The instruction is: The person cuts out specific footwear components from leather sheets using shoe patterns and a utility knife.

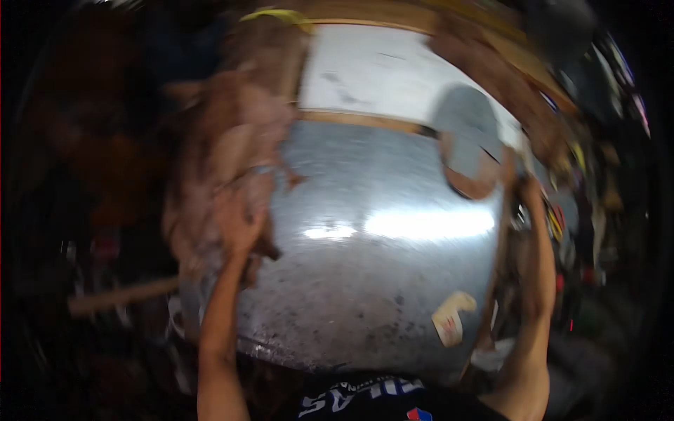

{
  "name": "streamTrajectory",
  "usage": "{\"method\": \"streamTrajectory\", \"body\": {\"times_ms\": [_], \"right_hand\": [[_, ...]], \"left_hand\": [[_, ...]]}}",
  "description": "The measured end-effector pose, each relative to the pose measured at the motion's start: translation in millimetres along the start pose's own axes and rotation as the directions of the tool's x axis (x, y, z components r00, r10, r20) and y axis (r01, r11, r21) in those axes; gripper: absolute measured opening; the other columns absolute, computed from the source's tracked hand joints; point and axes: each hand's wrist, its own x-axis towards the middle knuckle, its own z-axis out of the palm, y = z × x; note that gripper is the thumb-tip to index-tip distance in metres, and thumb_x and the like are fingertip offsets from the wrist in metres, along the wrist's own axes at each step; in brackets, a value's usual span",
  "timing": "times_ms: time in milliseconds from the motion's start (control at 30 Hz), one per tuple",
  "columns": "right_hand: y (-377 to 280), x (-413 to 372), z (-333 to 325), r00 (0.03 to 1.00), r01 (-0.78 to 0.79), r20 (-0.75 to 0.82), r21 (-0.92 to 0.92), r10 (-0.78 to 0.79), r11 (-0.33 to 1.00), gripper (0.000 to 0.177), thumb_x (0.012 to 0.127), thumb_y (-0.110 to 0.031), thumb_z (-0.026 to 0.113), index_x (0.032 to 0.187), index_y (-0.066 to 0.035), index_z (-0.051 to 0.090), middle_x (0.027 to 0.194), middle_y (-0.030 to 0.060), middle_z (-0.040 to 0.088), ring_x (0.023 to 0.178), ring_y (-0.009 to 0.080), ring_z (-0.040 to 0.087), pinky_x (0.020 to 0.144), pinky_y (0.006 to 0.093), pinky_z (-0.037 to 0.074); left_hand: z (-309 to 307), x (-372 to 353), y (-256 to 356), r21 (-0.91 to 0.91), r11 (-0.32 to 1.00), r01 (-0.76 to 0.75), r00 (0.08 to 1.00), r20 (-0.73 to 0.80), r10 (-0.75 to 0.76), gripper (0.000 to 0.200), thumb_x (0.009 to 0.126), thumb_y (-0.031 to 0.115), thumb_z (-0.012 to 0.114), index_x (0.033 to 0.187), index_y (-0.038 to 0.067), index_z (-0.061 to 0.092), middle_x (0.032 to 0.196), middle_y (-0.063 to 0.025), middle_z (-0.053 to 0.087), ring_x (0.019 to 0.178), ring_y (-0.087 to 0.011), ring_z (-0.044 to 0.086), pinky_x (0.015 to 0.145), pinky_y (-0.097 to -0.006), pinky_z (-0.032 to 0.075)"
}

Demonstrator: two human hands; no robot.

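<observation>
My left hand (pixel 240 219) rests on a heap of brown leather-like pieces (pixel 228 144) along the left side of a metal-topped table (pixel 365 281). Its fingers look stretched out over the heap, though motion smears them. My right hand (pixel 528 184) is at the table's right edge, beside a long brown strip-like edge (pixel 502 231). Blur hides its fingers and anything in them. Left of that hand lies a grey rounded flat piece (pixel 467 116), with a brown rounded part (pixel 474 179) at its near end.
A pale yellow curved piece with red marks (pixel 449 321) lies near the front right. A white panel (pixel 372 67) spans the back, with another brown piece (pixel 484 63) on its right. A wooden bar (pixel 126 295) juts out at left. Blurred clutter (pixel 562 210) stands beyond the right edge.
</observation>
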Motion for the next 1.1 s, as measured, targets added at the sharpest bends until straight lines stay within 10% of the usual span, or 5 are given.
{"method": "streamTrajectory", "body": {"times_ms": [367, 533, 833, 1000, 1100], "right_hand": [[-462.6, 46.5, 6.4, 0.87, 0.406, -0.146, 0.754, -0.47, 0.517, 0.025, 0.091, -0.018, 0.056, 0.101, 0.002, 0.065, 0.077, 0.0124, 0.066, 0.066, 0.0159, 0.061, 0.062, 0.0306, 0.049], [-642.2, 115.4, 15.6, 0.946, -0.023, 0.131, 0.94, -0.296, 0.342, 0.035, 0.089, -0.029, 0.066, 0.105, 0.002, 0.061, 0.078, 0.0033, 0.06, 0.064, 0.0132, 0.056, 0.057, 0.0271, 0.048], [-683.7, 145.7, 52.9, 0.829, -0.376, 0.421, 0.907, -0.369, 0.191, 0.047, 0.081, -0.031, 0.071, 0.106, 0.007, 0.062, 0.096, 0.0148, 0.066, 0.075, 0.0252, 0.062, 0.063, 0.0343, 0.05], [-692.7, 247.8, 66.6, 0.893, 0.393, -0.083, 0.62, -0.442, 0.679, 0.045, 0.087, -0.032, 0.058, 0.109, 0.007, 0.06, 0.111, 0.02, 0.062, 0.092, 0.0286, 0.062, 0.079, 0.042, 0.052], [-613.3, 202.6, -105.0, 0.869, -0.108, 0.258, 0.931, -0.422, 0.348, 0.04, 0.097, -0.022, 0.033, 0.119, -0.001, 0.058, 0.115, 0.0194, 0.061, 0.097, 0.0307, 0.061, 0.079, 0.0458, 0.054]], "left_hand": [[-3.4, 1.1, 1.4, -0.126, 0.991, 0.035, 0.999, -0.032, -0.039, 0.064, 0.083, 0.044, 0.061, 0.131, 0.004, 0.048, 0.143, -0.0219, 0.037, 0.139, -0.039, 0.023, 0.114, -0.0519, 0.014], [0.2, 0.7, -2.9, -0.16, 0.987, 0.018, 0.999, -0.036, -0.024, 0.063, 0.083, 0.043, 0.062, 0.13, 0.003, 0.048, 0.142, -0.0235, 0.038, 0.138, -0.0398, 0.024, 0.114, -0.0522, 0.015], [1.5, 0.6, -3.0, -0.172, 0.985, 0.031, 0.998, -0.057, -0.041, 0.061, 0.082, 0.046, 0.06, 0.129, 0.007, 0.051, 0.144, -0.0208, 0.036, 0.139, -0.0382, 0.024, 0.114, -0.0514, 0.014], [-0.4, 0.5, -3.8, -0.16, 0.987, 0.025, 0.998, -0.05, -0.033, 0.062, 0.082, 0.046, 0.059, 0.129, 0.006, 0.05, 0.142, -0.0213, 0.038, 0.138, -0.0385, 0.025, 0.114, -0.0519, 0.015], [-0.8, 0.5, -2.5, -0.136, 0.99, 0.035, 0.999, -0.035, -0.04, 0.063, 0.082, 0.046, 0.059, 0.13, 0.006, 0.049, 0.141, -0.0214, 0.04, 0.137, -0.039, 0.027, 0.113, -0.0521, 0.015]]}}
